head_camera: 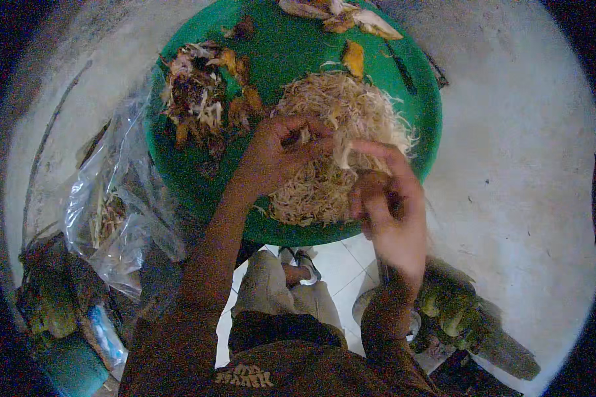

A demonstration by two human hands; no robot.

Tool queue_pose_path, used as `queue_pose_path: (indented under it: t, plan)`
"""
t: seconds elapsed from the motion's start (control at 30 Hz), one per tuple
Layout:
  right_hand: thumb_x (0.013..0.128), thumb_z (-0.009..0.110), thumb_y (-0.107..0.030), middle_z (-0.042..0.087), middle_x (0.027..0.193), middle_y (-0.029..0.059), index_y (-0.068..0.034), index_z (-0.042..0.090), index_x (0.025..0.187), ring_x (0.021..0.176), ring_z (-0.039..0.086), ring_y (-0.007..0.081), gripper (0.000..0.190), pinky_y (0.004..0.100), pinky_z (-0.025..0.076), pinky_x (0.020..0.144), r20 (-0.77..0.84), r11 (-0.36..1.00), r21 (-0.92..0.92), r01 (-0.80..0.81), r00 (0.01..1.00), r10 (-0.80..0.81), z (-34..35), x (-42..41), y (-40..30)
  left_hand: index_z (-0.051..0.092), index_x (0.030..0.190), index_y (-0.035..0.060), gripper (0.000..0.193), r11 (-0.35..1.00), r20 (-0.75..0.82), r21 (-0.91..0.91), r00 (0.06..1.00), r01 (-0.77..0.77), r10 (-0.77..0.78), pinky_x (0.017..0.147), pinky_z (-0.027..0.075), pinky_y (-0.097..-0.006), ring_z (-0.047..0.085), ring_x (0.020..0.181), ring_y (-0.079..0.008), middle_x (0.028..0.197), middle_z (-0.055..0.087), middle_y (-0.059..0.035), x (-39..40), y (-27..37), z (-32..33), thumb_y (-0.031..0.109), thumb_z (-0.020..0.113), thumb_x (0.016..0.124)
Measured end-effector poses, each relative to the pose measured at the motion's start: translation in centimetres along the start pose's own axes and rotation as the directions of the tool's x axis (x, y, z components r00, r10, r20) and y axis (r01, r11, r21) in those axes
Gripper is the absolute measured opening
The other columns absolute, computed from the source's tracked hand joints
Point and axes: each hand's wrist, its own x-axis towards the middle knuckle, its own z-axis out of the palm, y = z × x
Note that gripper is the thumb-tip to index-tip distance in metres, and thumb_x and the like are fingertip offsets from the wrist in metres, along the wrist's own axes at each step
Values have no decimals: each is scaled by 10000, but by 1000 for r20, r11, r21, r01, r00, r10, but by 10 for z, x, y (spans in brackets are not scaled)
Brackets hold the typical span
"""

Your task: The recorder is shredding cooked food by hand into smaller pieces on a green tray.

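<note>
A large mound of pale shredded meat, apparently chicken [317,198], lies on a round green tray or tabletop [278,54]. Above the mound, my left hand [283,156] and my right hand [394,203] face each other. Between their fingertips is a pale strip of meat [345,156], pinched from both sides. A small light scrap [305,134] shows among my left fingers. My right hand is blurred, and its curled lower fingers hide whatever may be in the palm. An orange-yellow chunk of meat [353,58] touches the mound's far edge.
Skin and scraps [198,94] are heaped on the green surface's left side. Larger pale meat pieces [347,17] sit at its far rim, near a dark narrow object [402,69]. A clear plastic bag [114,213] stands left; green produce [456,312] lies lower right.
</note>
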Motion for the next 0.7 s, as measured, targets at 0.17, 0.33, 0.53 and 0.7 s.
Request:
queue_pose_path:
  t: [0.17, 0.33, 0.53, 0.7]
  plan:
    - [826, 466, 83, 529, 772, -2, -71, 555, 1243, 668, 494, 76, 453, 231, 410, 597, -12, 1000, -3, 11, 1000, -11, 3, 4, 12, 704, 956, 51, 181, 991, 58, 33, 990, 130, -131, 808, 503, -287, 630, 858, -95, 911, 715, -32, 0, -3, 2, 191, 744, 848]
    - [858, 473, 44, 541, 774, 2, -72, 576, 1206, 649, 488, 70, 381, 237, 403, 576, 0, 984, -127, 126, 992, -127, 0, 15, 23, 682, 939, 60, 144, 1000, 30, 16, 1000, 1, -1, 798, 498, -284, 616, 843, -95, 894, 700, -23, 1, 3, 1, 174, 728, 864]
    - [967, 461, -126, 527, 627, -25, -98, 553, 1259, 439, 379, 28, 307, 177, 269, 389, -183, 994, -106, 27, 982, -47, -9, 6, 4, 652, 911, 59, 140, 990, -25, -2, 989, -143, 143, 784, 494, -284, 605, 839, -87, 846, 669, 0, 2, -10, 2, 172, 723, 868]
    - [846, 447, 45, 551, 728, -4, -79, 557, 1226, 645, 522, 77, 415, 229, 438, 615, 20, 1000, 8, -19, 1000, 19, -2, 4, -2, 657, 930, 59, 121, 998, 8, 60, 1000, -4, 4, 767, 499, -285, 608, 859, -92, 883, 673, 4, 2, -2, 1, 151, 710, 871]
